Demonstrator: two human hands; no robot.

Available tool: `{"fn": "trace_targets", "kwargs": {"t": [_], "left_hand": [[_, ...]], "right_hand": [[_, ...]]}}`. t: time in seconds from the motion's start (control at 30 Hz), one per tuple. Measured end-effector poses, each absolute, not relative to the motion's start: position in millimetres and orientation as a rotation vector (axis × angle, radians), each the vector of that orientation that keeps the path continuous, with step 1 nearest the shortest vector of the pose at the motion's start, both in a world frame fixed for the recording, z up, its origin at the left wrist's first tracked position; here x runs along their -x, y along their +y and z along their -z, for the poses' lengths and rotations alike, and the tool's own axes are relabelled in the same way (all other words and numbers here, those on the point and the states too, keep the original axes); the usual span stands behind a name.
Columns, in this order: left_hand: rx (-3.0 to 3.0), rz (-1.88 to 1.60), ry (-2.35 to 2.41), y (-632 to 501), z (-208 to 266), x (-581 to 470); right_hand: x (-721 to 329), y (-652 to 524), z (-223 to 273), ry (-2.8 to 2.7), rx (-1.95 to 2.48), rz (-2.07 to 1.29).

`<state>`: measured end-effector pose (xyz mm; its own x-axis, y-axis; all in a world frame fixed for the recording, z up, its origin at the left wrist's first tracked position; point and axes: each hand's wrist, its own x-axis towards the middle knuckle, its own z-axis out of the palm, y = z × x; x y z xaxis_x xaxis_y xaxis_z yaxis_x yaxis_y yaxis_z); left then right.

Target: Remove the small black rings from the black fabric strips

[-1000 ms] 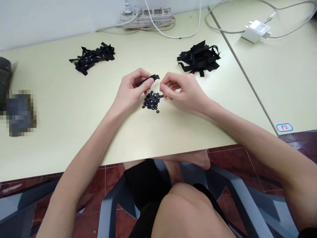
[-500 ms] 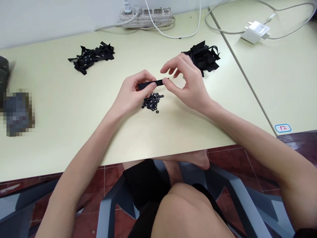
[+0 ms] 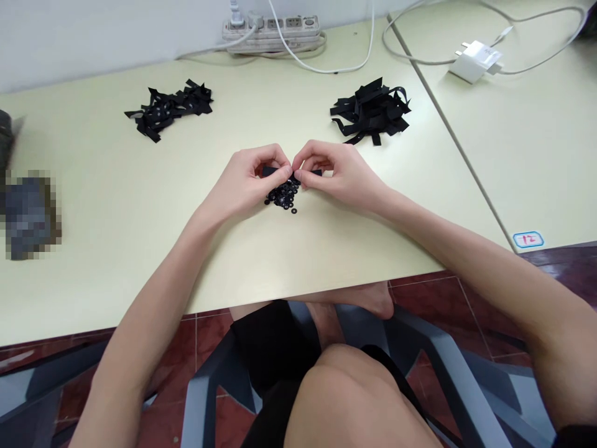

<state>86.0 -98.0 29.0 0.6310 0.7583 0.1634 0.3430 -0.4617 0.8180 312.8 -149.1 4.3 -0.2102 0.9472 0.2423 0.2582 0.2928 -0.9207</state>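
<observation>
Between the thumb and fingers of my left hand (image 3: pixel 259 171) is one end of a short black fabric strip (image 3: pixel 269 170). My right hand (image 3: pixel 329 167) pinches the same strip, and its other end sticks out behind those fingers. The two thumbs almost meet at the strip's middle, where my fingers hide most of it. Right below lies a small pile of black round snap-like discs (image 3: pixel 283 196), one of them (image 3: pixel 294 211) lying apart at the front.
Two heaps of black strips lie farther back, one at the left (image 3: pixel 170 109) and one at the right (image 3: pixel 373 112). A power strip (image 3: pixel 270 34) stands by the wall. A white charger (image 3: pixel 474 61) and its cable rest at the right. A blurred dark object (image 3: pixel 30 214) is at the left.
My right hand has come down and left and closed on the strip beside my left hand. Both hands are now lower, just over the disc pile. The right heap shows fully.
</observation>
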Motion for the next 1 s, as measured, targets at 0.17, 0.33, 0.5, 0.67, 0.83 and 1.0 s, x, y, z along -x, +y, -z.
{"fn": "trace_targets", "kwargs": {"t": [0.17, 0.33, 0.5, 0.67, 0.83, 1.0], "left_hand": [[-2.091, -0.661, 0.858, -97.8, -29.9, -86.4], [-2.089, -0.677, 0.855, -97.1, -28.8, -86.2], [-2.022, -0.719, 0.861, -95.0, -27.3, -87.1], [-2.072, -0.777, 0.865, -95.0, -25.3, -89.3], [-2.051, -0.826, 0.908, -87.6, -15.8, -85.2], [-2.005, -0.895, 0.948, -67.2, -6.2, -72.6]], "right_hand": [[-312.6, -149.0, -4.6, -1.687, 1.117, -1.003], [-312.9, -148.0, -5.4, -1.663, 1.117, -0.976], [-317.5, -143.5, -6.8, -1.629, 1.069, -0.985], [-343.0, -126.1, -10.1, -1.485, 1.111, -0.814], [-387.2, -106.8, -11.8, -1.277, 1.247, -0.341], [-407.3, -105.3, -11.8, -1.246, 1.245, -0.069]]}}
